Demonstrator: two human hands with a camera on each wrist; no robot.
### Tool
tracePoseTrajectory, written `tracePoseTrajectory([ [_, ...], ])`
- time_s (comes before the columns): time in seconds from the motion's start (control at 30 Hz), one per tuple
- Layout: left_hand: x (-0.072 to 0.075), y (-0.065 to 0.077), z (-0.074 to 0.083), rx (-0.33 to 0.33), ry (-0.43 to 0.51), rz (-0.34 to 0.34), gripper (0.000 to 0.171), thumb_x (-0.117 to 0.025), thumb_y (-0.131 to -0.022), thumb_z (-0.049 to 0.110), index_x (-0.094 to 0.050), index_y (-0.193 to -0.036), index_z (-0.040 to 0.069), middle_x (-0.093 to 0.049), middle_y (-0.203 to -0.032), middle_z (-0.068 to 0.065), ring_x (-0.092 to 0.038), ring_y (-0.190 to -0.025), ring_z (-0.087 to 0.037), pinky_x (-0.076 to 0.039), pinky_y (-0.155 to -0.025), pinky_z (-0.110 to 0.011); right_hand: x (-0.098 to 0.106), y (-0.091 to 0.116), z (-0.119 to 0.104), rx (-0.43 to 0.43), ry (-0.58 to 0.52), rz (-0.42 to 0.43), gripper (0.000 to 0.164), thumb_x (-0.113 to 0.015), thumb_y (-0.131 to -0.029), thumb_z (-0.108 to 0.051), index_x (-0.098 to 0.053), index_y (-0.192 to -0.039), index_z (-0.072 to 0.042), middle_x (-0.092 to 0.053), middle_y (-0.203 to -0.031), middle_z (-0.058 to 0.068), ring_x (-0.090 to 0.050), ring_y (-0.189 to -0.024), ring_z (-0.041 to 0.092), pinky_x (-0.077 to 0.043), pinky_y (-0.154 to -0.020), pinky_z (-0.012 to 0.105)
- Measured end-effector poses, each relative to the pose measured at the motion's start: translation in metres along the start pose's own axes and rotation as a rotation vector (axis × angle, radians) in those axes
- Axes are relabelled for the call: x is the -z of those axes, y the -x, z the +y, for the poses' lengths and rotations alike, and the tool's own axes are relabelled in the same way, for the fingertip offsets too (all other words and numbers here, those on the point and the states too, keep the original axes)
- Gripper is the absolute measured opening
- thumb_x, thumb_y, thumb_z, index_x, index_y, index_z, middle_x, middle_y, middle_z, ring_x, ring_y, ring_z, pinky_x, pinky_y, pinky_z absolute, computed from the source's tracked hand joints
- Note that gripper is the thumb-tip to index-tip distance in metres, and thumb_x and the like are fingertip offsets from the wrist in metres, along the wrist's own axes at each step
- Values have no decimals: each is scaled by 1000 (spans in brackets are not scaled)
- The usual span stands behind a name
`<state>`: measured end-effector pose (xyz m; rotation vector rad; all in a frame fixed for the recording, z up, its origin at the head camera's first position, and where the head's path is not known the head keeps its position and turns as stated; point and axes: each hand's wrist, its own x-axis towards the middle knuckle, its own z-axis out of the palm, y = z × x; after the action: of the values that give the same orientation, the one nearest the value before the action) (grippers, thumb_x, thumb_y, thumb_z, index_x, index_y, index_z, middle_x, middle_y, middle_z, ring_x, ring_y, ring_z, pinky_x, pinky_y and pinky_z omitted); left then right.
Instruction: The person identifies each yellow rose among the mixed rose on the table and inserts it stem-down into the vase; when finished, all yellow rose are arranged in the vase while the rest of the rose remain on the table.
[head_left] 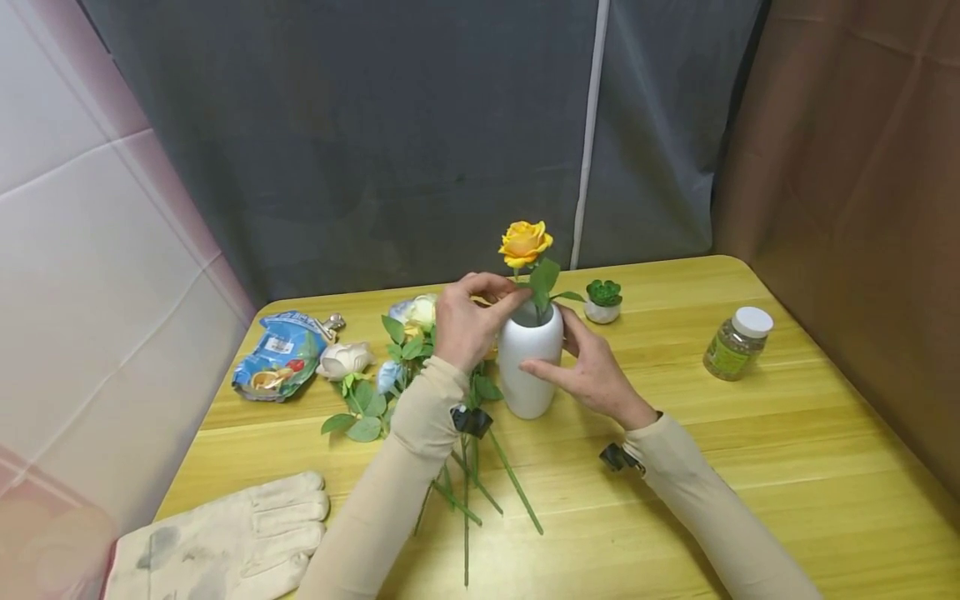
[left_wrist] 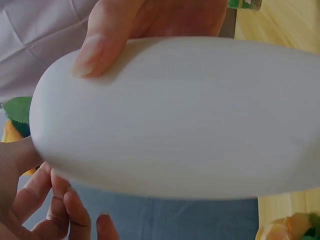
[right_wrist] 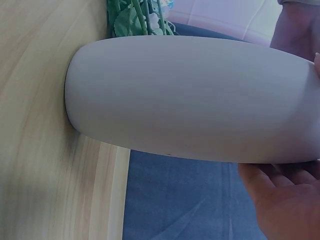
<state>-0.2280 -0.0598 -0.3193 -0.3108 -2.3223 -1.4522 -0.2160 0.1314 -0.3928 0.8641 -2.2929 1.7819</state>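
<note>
A white vase [head_left: 528, 379] stands upright on the table, and a yellow artificial rose [head_left: 525, 243] rises from its mouth with green leaves just above the rim. My left hand [head_left: 463, 323] pinches the rose's stem by the leaves, right at the rim; the lower stem is hidden inside the vase. Curved round the vase's right side, my right hand [head_left: 596, 375] holds it, thumb across the front. In the left wrist view the vase [left_wrist: 175, 115] fills the middle, with the right thumb on it. The right wrist view shows the vase's base [right_wrist: 80, 95] on the tabletop.
Several artificial flowers, including a white rose [head_left: 345, 360], lie left of the vase, their stems [head_left: 516, 483] pointing forward. Farther left are a blue snack bag [head_left: 279, 354] and work gloves [head_left: 225, 533]. A small potted succulent [head_left: 603, 300] and a white-lidded jar [head_left: 737, 343] stand right.
</note>
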Motion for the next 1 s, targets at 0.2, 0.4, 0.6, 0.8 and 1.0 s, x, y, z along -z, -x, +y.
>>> tracePoseTrajectory([
  [0.2,25,7,-10,8,17,-14,18,-83,-89,28,-81,-95,12,-73,-89,-5,-64,-81,-16,-56,-72,-27,0,-1,-1,8,-9,7,79,-82,-89,-12,-39,-155,-14,-53,-148,7,-56,-134,23,-49,-114,43],
  [0.4,50,23,-38,75,-78,-27,16,-80,-92,27,-80,-98,12,-77,-89,-7,-68,-80,-17,-56,-73,-28,3,-1,-2,3,-16,12,79,-82,-89,-12,-39,-155,-15,-54,-148,6,-56,-135,23,-48,-115,38],
  [0.6,66,46,-73,105,-314,-92,15,-79,-93,22,-79,-96,7,-78,-87,-9,-73,-78,-24,-60,-75,-42,3,0,-2,-21,-17,11,79,-82,-89,-14,-39,-156,-15,-53,-149,7,-55,-136,24,-47,-116,40],
  [0.8,75,67,-101,79,-542,-111,15,-81,-90,19,-78,-91,5,-78,-83,-11,-73,-74,-27,-60,-71,-46,2,0,-2,-22,-17,9,80,-82,-89,-13,-38,-156,-14,-53,-150,7,-54,-137,24,-47,-116,41],
  [1.0,79,79,-115,172,-570,-185,21,-80,-90,23,-77,-95,3,-77,-87,-12,-71,-76,-26,-60,-74,-44,0,0,-2,-30,2,10,79,-81,-90,-14,-38,-156,-15,-54,-149,7,-55,-136,24,-47,-116,42],
])
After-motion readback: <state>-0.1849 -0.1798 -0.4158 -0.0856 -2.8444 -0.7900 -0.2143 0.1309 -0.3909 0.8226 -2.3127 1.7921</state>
